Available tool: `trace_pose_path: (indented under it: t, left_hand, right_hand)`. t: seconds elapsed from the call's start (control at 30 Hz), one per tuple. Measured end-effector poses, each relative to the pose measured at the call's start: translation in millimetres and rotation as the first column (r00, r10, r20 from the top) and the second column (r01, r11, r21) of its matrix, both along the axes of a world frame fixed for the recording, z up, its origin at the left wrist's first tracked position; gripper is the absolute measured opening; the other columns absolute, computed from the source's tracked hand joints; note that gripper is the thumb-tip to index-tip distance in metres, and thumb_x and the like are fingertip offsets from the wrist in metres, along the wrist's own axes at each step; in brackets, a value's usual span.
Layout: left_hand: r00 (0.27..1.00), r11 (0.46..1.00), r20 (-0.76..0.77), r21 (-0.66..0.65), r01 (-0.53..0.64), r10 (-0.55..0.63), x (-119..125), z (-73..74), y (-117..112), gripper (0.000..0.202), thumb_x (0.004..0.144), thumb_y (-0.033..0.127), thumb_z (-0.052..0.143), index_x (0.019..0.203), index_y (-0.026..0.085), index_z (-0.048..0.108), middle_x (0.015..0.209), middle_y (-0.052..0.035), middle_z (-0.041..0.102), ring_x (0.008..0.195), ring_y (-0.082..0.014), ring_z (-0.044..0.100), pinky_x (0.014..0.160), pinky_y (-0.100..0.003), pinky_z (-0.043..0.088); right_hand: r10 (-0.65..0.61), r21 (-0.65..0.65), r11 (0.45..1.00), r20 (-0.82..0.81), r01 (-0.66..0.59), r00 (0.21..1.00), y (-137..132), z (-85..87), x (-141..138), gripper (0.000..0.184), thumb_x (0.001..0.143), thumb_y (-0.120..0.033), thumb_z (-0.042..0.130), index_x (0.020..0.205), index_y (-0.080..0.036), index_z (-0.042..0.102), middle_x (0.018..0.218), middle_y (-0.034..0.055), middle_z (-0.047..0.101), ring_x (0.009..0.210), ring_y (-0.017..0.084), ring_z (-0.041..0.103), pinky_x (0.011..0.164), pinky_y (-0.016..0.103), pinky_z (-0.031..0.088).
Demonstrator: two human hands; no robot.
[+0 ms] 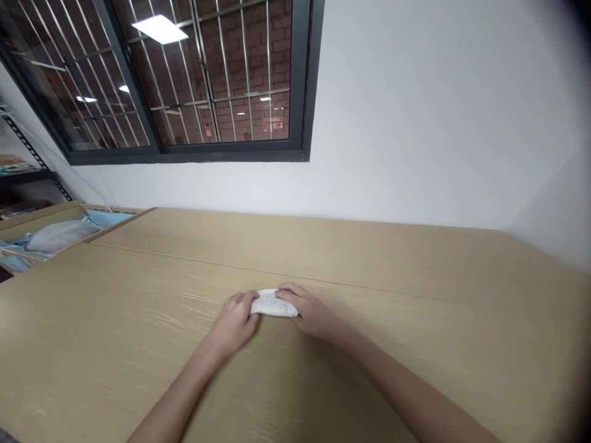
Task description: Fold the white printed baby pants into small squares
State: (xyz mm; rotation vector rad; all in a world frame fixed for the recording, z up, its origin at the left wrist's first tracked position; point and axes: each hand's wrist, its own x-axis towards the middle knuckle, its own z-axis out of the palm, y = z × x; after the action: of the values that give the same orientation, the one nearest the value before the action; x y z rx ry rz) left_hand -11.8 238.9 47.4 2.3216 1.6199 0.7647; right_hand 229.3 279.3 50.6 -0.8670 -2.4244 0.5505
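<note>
A small white folded bundle (273,303) with faint grey marks lies low over the tabletop (138,320), held at both ends. I cannot make out exactly what it is; it looks soft, like folded cloth or a pad. My left hand (236,320) grips its left end, thumb at the near side and fingers at the far side. At the right end, my right hand (313,312) is closed on it in the same way, with its fingers reaching over the top. The fingers cover both ends of the bundle.
The yellowish wooden surface has a seam (221,264) running across it. To the far left sits a wooden box (117,220) with light blue and whitish soft material inside. Behind are a white wall (415,123), a barred window (207,80) and a dark shelf (21,178).
</note>
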Motion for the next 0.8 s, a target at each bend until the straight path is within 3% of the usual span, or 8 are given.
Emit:
trace_pose_path:
  t: [0.1, 0.17, 0.3, 0.43, 0.53, 0.6, 0.7, 0.8]
  left_hand:
    - [0.993, 0.997, 0.081, -0.009, -0.081, 0.082, -3, 12.3, -3, 0.023, 0.095, 0.027, 0.043, 0.108, 0.018, 0.06, 0.1, -0.01, 0.071, 0.096, -0.0255, 0.067, 0.087, -0.04, 0.051]
    - [0.957, 0.991, 0.264, -0.089, -0.097, 0.118, 0, 17.0, -6, 0.026, 0.096, 0.041, 0.048, 0.105, 0.019, 0.059, 0.096, -0.0073, 0.071, 0.088, -0.0239, 0.068, 0.077, -0.035, 0.052]
    - [0.774, 0.95, 0.616, -0.306, 0.062, 0.148, 12, 14.8, -16, 0.047, 0.09, 0.053, 0.057, 0.121, 0.019, 0.046, 0.097, -0.0057, 0.071, 0.079, -0.0208, 0.068, 0.066, -0.03, 0.051]
    - [0.832, 0.861, 0.552, -0.445, 0.246, 0.047, 19, 8.5, -27, 0.05, 0.093, 0.039, 0.054, 0.135, 0.02, 0.036, 0.102, -0.006, 0.07, 0.083, -0.0189, 0.066, 0.074, -0.031, 0.05]
    - [0.907, 0.839, 0.419, -0.479, 0.258, -0.04, 20, 7.3, -33, 0.049, 0.095, 0.028, 0.046, 0.141, 0.023, 0.031, 0.093, -0.0022, 0.069, 0.081, -0.0199, 0.065, 0.076, -0.033, 0.049]
    - [0.972, 0.901, 0.236, -0.416, 0.123, -0.024, 21, 8.6, -35, 0.048, 0.097, 0.029, 0.042, 0.143, 0.022, 0.03, 0.089, -0.0036, 0.068, 0.082, -0.0244, 0.066, 0.078, -0.039, 0.049]
    - [0.997, 0.982, -0.044, -0.177, -0.068, 0.061, 24, 13.6, -37, 0.037, 0.1, 0.034, 0.039, 0.132, 0.017, 0.046, 0.087, -0.009, 0.066, 0.087, -0.0315, 0.065, 0.08, -0.047, 0.048]
    - [0.996, 0.996, -0.024, 0.007, 0.086, -0.085, 32, 18.2, -43, 0.029, 0.102, 0.033, 0.039, 0.12, 0.019, 0.056, 0.105, -0.0119, 0.066, 0.101, -0.0293, 0.063, 0.089, -0.046, 0.05]
  right_hand:
    - [-0.088, -0.174, 0.983, -0.168, 0.059, 0.982, 3, 12.2, -4, 0.023, 0.093, -0.022, 0.053, 0.111, -0.019, 0.066, 0.108, 0.0075, 0.071, 0.099, 0.024, 0.066, 0.089, 0.038, 0.054]
    - [-0.188, -0.346, 0.935, -0.289, 0.08, 0.939, 4, 21.7, -4, 0.031, 0.092, -0.027, 0.056, 0.122, -0.02, 0.06, 0.113, 0.0069, 0.07, 0.098, 0.024, 0.066, 0.084, 0.037, 0.055]
    - [-0.367, -0.626, 0.775, -0.338, 0.084, 0.867, 5, 34.1, 1, 0.057, 0.087, -0.023, 0.055, 0.143, -0.023, 0.043, 0.117, 0.0086, 0.069, 0.096, 0.023, 0.069, 0.082, 0.037, 0.056]
    - [-0.493, -0.692, 0.686, -0.214, 0.225, 0.843, 8, 27.8, 6, 0.058, 0.085, -0.022, 0.061, 0.141, -0.018, 0.046, 0.125, 0.0145, 0.066, 0.102, 0.026, 0.069, 0.089, 0.041, 0.056]
    - [-0.499, -0.659, 0.72, -0.27, 0.22, 0.824, 12, 16.1, 5, 0.053, 0.089, -0.03, 0.063, 0.139, -0.018, 0.049, 0.136, 0.018, 0.06, 0.115, 0.029, 0.065, 0.095, 0.045, 0.055]
    - [-0.51, -0.585, 0.775, -0.353, 0.24, 0.784, 15, 10.9, 3, 0.051, 0.093, -0.035, 0.059, 0.14, -0.019, 0.049, 0.14, 0.0179, 0.057, 0.123, 0.028, 0.061, 0.1, 0.046, 0.053]
    - [-0.45, -0.305, 0.888, -0.426, 0.343, 0.785, 15, 12.9, 1, 0.046, 0.095, -0.036, 0.054, 0.138, -0.021, 0.052, 0.148, 0.0145, 0.051, 0.137, 0.027, 0.049, 0.112, 0.049, 0.043]
    - [-0.291, -0.049, 0.956, -0.307, 0.29, 0.906, 4, 26.4, -1, 0.047, 0.099, -0.038, 0.05, 0.142, -0.02, 0.052, 0.156, 0.0127, 0.043, 0.147, 0.027, 0.035, 0.121, 0.05, 0.03]
